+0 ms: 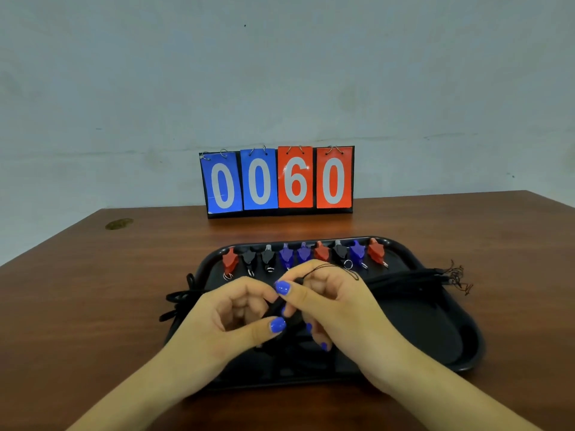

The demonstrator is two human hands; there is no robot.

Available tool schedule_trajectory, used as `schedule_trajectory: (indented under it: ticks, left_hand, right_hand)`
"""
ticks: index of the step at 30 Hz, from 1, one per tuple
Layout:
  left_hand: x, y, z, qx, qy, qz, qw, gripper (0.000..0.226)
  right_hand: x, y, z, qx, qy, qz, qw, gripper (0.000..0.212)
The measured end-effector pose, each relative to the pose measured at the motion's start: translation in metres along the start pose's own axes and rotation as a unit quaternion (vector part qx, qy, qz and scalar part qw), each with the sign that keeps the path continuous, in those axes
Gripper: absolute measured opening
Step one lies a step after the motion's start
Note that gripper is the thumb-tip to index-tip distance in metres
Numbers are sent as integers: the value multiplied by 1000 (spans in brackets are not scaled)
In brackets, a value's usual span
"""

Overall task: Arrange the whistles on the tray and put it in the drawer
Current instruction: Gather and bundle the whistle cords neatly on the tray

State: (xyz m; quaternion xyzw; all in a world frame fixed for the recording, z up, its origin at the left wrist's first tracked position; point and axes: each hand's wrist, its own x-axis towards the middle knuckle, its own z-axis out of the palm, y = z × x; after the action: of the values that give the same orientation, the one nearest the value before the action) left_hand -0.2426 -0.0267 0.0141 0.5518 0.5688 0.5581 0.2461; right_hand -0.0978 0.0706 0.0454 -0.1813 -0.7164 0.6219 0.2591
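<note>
A black tray (441, 331) lies on the brown table. Along its far rim stand several whistles in a row, red (230, 259), black (249, 258) and blue (357, 251), most with a small metal ring. A bundle of black lanyards (410, 279) lies across the tray's middle, its ends hanging over both sides. Over the tray's front half, my left hand (236, 312) and my right hand (329, 303) meet, both pinching a black lanyard cord (280, 309) between thumb and fingers. A thin loop of the cord rises over my right hand's knuckles.
A flip scoreboard (277, 181) reading 0060 stands at the table's far edge against the grey wall. Black cord ends (177, 300) trail onto the table left of the tray. Frayed cord tips (457, 275) stick out at the right. No drawer is in view.
</note>
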Motion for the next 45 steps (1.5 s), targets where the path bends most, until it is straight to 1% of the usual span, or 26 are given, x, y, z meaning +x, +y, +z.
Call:
schedule_trajectory:
  ticks: [4,7,9,12,14,16,17,18,21,23,27,29,30,33,36,39,44,45]
  left_hand:
    - [0,-4,-3,50,21,-6,999,42]
    - [-1,2,0,47,-3,-32,998,40]
    - [0,9,2,12,-26,-76,997,27]
    - [0,15,4,13,-60,-125,990,21]
    - [-1,16,3,32,-57,-130,989,24]
    - [0,15,2,44,-38,-126,990,20]
    - [1,15,0,38,-27,-122,991,16]
    - [2,13,-2,24,-17,-117,993,17]
    - [4,8,-12,-32,23,-117,992,54]
    - [5,6,-19,-60,51,-117,990,58]
    - [9,3,-31,-108,98,-91,985,51]
    - [9,3,-34,-109,117,-89,983,44]
    - [10,3,-35,-106,129,-90,982,41]
    - [13,3,-41,-112,171,-92,975,44]
    - [13,5,-47,-137,187,-87,969,36]
    - [13,6,-52,-164,200,-79,963,22]
    - [15,4,-54,-202,234,-63,949,11]
    - [15,3,-54,-203,251,-60,945,15]
  right_hand:
    - [2,-1,-4,68,23,43,996,8]
    - [2,0,-8,94,26,49,994,9]
    - [3,0,-12,106,20,60,992,11]
    - [6,-1,-19,132,21,65,989,10]
    - [9,-3,-25,156,28,56,986,22]
    - [12,-6,-33,174,44,41,983,26]
    - [13,-8,-37,185,51,33,981,23]
    - [14,-10,-43,199,61,28,978,20]
    - [19,-12,-59,236,104,28,966,14]
    - [23,-9,-70,246,143,42,958,9]
    - [30,-1,-93,258,217,63,939,7]
    - [31,0,-103,265,241,66,931,4]
    - [31,0,-108,271,250,65,927,3]
    - [32,-1,-120,295,274,47,914,3]
    - [31,-2,-130,298,301,34,905,3]
    - [32,0,-139,290,322,32,901,7]
    - [32,6,-148,270,353,41,895,7]
    - [32,7,-149,271,357,44,893,8]
